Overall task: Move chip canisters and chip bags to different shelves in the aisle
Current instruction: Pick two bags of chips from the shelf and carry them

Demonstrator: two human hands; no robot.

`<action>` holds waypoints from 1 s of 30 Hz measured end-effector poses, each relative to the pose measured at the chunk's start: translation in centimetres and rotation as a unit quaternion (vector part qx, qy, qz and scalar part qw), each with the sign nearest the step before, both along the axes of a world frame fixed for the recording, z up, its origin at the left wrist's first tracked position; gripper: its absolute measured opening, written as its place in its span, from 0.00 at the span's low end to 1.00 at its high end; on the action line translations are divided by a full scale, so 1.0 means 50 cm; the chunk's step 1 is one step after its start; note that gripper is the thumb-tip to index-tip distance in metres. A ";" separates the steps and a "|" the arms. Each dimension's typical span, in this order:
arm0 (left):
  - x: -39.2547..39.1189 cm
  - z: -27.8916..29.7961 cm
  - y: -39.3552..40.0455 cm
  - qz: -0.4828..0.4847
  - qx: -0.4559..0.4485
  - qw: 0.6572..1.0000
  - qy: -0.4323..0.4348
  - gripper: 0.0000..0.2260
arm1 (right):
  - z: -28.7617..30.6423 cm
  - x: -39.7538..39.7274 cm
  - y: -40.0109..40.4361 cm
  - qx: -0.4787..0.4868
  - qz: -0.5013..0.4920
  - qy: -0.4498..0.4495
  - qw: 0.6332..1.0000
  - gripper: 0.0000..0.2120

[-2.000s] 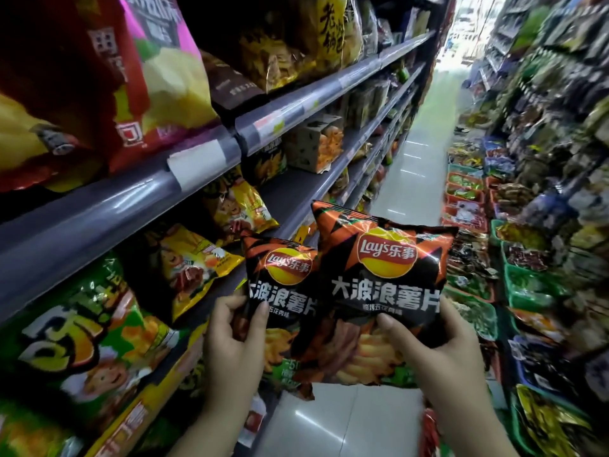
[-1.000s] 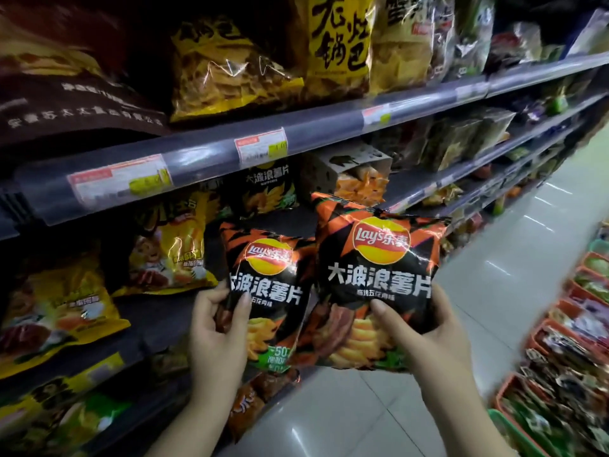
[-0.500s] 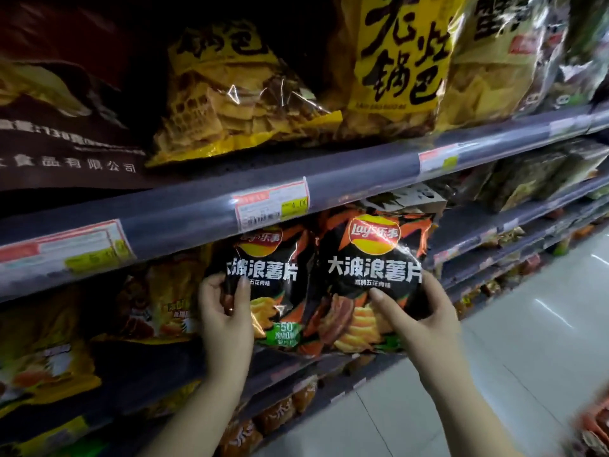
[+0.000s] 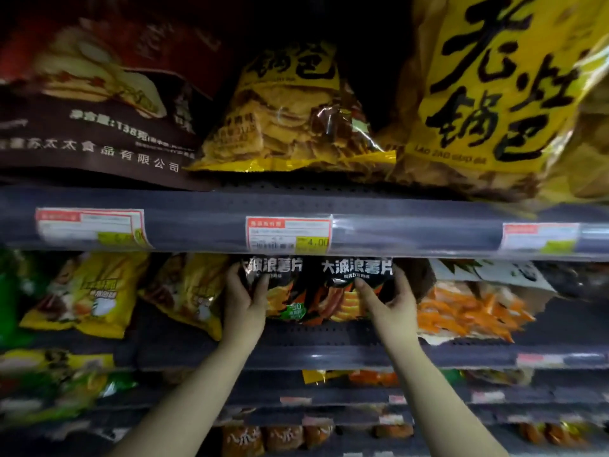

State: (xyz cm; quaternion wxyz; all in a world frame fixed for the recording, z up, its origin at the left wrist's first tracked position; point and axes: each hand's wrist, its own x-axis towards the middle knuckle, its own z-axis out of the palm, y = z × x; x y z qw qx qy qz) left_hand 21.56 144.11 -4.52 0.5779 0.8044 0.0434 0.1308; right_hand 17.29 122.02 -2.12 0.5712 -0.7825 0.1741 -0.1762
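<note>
Two black-and-orange chip bags stand side by side on the middle shelf [image 4: 316, 338], under the upper shelf rail. My left hand [image 4: 245, 296] grips the left chip bag [image 4: 283, 291] by its left edge. My right hand [image 4: 392, 298] grips the right chip bag [image 4: 342, 291] by its right edge, thumb across the front. The tops of both bags are hidden behind the upper shelf rail [image 4: 412, 232]. Their lower edges are at the shelf surface.
Yellow snack bags [image 4: 89, 291] lie to the left on the same shelf, and an open carton of orange snacks [image 4: 468, 308] sits to the right. Large yellow bags [image 4: 494, 94] and a dark red bag [image 4: 99, 103] fill the shelf above. Lower shelves hold more packets.
Both hands have pushed the two chip bags forward and up into the middle shelf, so their tops are now behind the rail. The view has swung to face the shelves squarely.
</note>
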 end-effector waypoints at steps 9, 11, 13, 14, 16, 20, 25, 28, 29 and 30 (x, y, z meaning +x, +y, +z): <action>-0.014 -0.008 0.022 -0.012 0.110 0.992 0.068 0.31 | -0.031 0.016 -0.036 -0.029 0.061 0.069 0.995 0.41; -0.004 0.000 0.014 -0.018 0.112 0.990 0.089 0.32 | -0.025 0.024 -0.036 -0.029 0.069 0.084 0.994 0.42; 0.001 0.005 0.007 -0.018 0.102 0.990 0.099 0.32 | -0.018 0.024 -0.034 -0.041 0.068 0.090 0.993 0.41; 0.001 0.006 0.005 -0.013 0.095 0.990 0.100 0.32 | -0.015 0.020 -0.033 -0.050 0.063 0.084 0.993 0.41; -0.004 0.010 0.004 0.002 0.092 0.991 0.093 0.32 | -0.007 0.007 -0.031 -0.065 0.049 0.053 0.995 0.40; -0.029 0.027 -0.003 0.049 0.114 0.990 0.068 0.32 | 0.019 -0.026 -0.024 -0.081 0.036 -0.031 0.996 0.39; -0.107 0.063 0.016 0.061 0.051 0.997 -0.022 0.25 | 0.050 -0.067 -0.018 -0.144 -0.014 -0.150 0.978 0.23; -0.160 0.078 0.039 0.041 0.042 0.998 -0.024 0.20 | 0.066 -0.069 0.012 -0.136 0.079 -0.152 0.976 0.15; -0.177 0.081 0.048 0.036 0.047 0.998 -0.022 0.18 | 0.073 -0.067 0.031 -0.128 0.117 -0.147 0.974 0.13; -0.194 0.084 0.060 0.035 0.054 0.998 -0.020 0.16 | 0.078 -0.065 0.053 -0.122 0.154 -0.146 0.970 0.11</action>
